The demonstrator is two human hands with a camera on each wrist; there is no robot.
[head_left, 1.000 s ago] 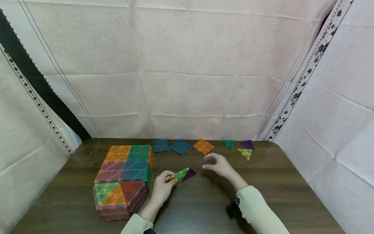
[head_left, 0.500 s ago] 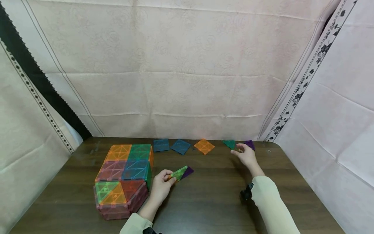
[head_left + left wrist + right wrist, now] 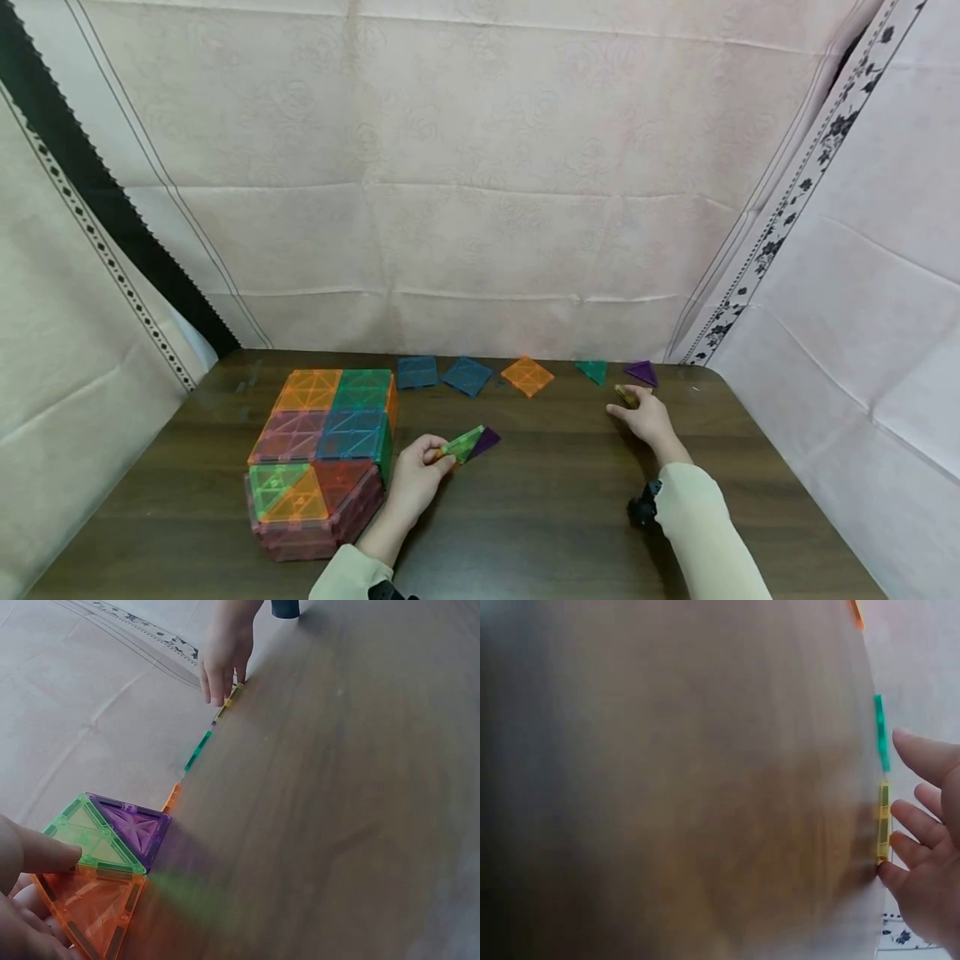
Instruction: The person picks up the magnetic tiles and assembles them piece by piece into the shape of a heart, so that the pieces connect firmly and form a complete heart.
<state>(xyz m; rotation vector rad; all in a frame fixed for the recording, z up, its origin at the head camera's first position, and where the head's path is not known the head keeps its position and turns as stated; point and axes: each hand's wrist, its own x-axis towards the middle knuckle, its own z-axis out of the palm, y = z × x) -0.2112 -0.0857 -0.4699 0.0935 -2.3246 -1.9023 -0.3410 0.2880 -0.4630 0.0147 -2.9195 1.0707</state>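
My left hand (image 3: 415, 477) pinches a joined set of triangular magnetic tiles. In the left wrist view, the thumb lies on the green triangle (image 3: 90, 840), with a purple triangle (image 3: 135, 829) along one side and an orange triangle (image 3: 94, 907) along another. At the back right, my right hand (image 3: 651, 417) reaches down over a yellow triangle (image 3: 627, 397), partly covered by its fingers. In the right wrist view, the fingertips are at the edge of the yellow triangle (image 3: 884, 821), while the thumb stands apart from it.
A block built of coloured magnetic tiles (image 3: 322, 454) stands left of my left hand. Along the table's back edge lie two blue squares (image 3: 417, 372), an orange square (image 3: 528, 377), a green triangle (image 3: 592, 371) and a purple triangle (image 3: 642, 372). Cloth hangs behind and at both sides.
My right hand has moved right and back from the middle of the table to the yellow triangle. My left hand keeps its hold on the joined triangles, almost still.
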